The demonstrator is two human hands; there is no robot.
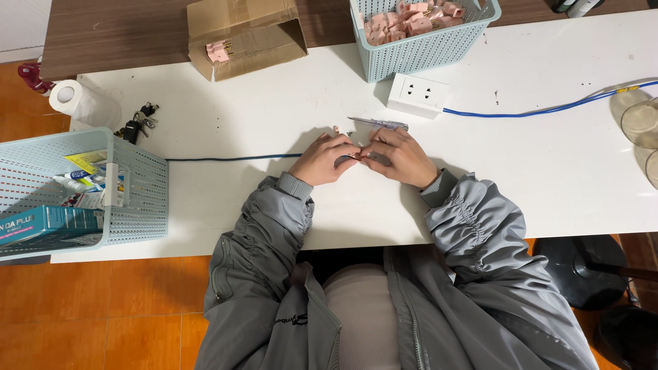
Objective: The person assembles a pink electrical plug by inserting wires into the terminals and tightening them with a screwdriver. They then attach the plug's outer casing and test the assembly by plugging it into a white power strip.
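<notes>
Pink plastic, a small part (358, 157), is pinched between the fingertips of both hands at the middle of the white table top (534, 171). The left hand (327, 159) is curled, fingers pressed together on the part from one side; the right hand (401, 157) is closed on it from the other, so that the two hands touch. Most of the part is covered by the fingers, and its shape cannot be made out.

Just beyond the hands a slim screwdriver with a clear handle (379, 123) is laid flat, and beside it a tiny pinkish piece (336, 128) is seen. Behind these a white square socket block (418, 95) is set, with a blue cable (548, 109) run from it to the right. A dark blue cable (233, 159) is stretched from the left hand toward the left.

At the far edge a pale blue perforated plastic basket (425, 51) filled with pink plugs (411, 19) is placed, next to an open brown cardboard box (243, 34) holding one more. A bunch of keys (139, 122) and a white paper roll (82, 101) are found at the left, near a second pale blue basket (137, 199) of packets, cut off by the frame.

Orange floor tiles (123, 308) are shown below the table. Glass objects (641, 123) at the right edge are only partly in view.
</notes>
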